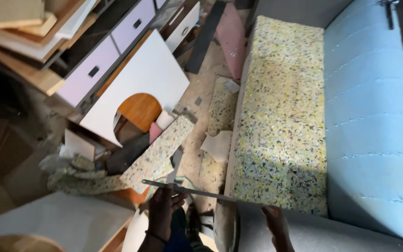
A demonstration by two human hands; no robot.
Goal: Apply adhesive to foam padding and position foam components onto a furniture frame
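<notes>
My left hand [163, 210] grips one end of a long thin metal rule [197, 192] that runs rightward over the near end of a sofa frame. My right hand [276, 225] rests on the grey armrest [313, 231] by the rule's far end; whether it touches the rule is unclear. The sofa seat is a speckled multicoloured foam slab [281, 116], with a light blue quilted backrest [374, 121] to its right.
Foam offcuts [162, 154] and scraps litter the dusty floor [201, 88] left of the sofa. A white board with an arched cut-out [141, 79], lilac drawer fronts [94, 70] and stacked wood panels [29, 28] crowd the left. A white panel [57, 219] lies near left.
</notes>
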